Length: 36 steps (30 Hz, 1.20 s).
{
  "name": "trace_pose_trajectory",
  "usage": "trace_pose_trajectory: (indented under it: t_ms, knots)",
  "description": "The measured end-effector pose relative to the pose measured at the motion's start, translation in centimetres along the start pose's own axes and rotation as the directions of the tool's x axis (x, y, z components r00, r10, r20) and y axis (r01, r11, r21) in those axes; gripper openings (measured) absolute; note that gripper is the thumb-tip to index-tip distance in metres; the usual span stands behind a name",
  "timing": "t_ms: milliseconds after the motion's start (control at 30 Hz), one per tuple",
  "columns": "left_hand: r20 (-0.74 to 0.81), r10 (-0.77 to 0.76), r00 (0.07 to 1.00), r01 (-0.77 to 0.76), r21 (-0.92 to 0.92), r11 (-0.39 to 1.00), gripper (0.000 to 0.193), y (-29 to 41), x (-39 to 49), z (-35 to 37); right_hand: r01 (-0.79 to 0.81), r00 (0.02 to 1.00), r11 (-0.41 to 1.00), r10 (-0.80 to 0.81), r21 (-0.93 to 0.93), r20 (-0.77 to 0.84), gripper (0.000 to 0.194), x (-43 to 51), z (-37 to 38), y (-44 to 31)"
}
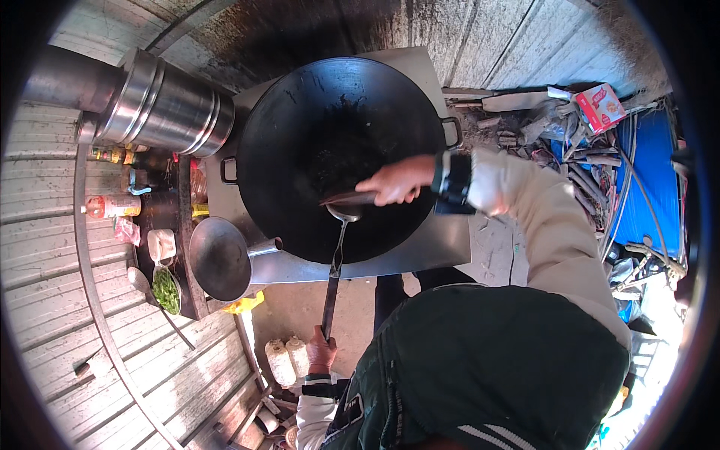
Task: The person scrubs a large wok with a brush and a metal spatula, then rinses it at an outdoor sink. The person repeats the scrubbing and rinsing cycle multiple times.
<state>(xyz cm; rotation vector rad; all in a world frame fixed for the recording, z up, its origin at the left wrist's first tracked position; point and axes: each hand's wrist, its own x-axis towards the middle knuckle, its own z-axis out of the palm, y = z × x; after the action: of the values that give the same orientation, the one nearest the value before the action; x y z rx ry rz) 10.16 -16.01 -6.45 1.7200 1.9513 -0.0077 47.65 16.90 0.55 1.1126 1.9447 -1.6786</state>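
A large black two-handled wok (298, 140) rests on a metal stove top. Below it, near the floor side, my left hand (322, 351) grips the dark handle of a metal wok ladle (333, 281), whose bowl lies inside the wok. My right hand (399, 181) reaches over the wok from the right and holds a brownish brush-like tool (351, 198), blurred, its far end at the ladle's bowl. A little dark liquid or residue seems to lie in the wok's bottom; its nature cannot be told.
A smaller pan (220, 259) stands left of the wok, beside a shelf with bottles (112, 206), a bowl of chopped greens (166, 289) and a skimmer (138, 279). A steel flue (163, 107) stands at upper left. Firewood (590, 180) and a red box (600, 108) lie right.
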Motion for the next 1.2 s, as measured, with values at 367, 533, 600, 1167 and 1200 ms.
trace_pose_trajectory:
  t_ms: [367, 533, 600, 1167, 1200]
  knots:
    - [-0.031, 0.002, 1.000, 0.000, 0.073, 0.997, 0.027, 0.0, 0.4, -1.0, 0.100, 0.994, 0.993, -0.103, 0.067, 0.042, 0.061, 1.7, 0.2, 0.8]
    - [-0.036, -0.026, 0.999, 0.028, 0.057, 0.998, 0.026, -0.1, 0.5, 0.6, -0.226, 0.938, 0.968, 0.187, -0.105, -0.294, 0.059, 1.3, -0.5, 0.6]
    - [-0.058, -0.028, 0.998, 0.025, -0.047, 0.999, 0.024, 0.2, 0.6, 1.8, -0.316, 0.867, 0.945, 0.253, -0.080, -0.429, 0.061, -0.4, -1.7, 0.4]
    - [-0.029, -0.157, 0.987, 0.142, -0.286, 0.948, 0.020, 1.6, -1.3, 5.7, -0.106, 0.992, 0.994, 0.109, 0.038, -0.063, 0.065, -2.6, 3.5, -1.6]
    - [-0.054, -0.155, 0.986, 0.133, -0.290, 0.948, 0.018, 1.7, -1.4, 5.8, -0.256, 0.956, 0.967, 0.254, 0.006, -0.150, 0.068, -1.9, 3.9, -1.5]
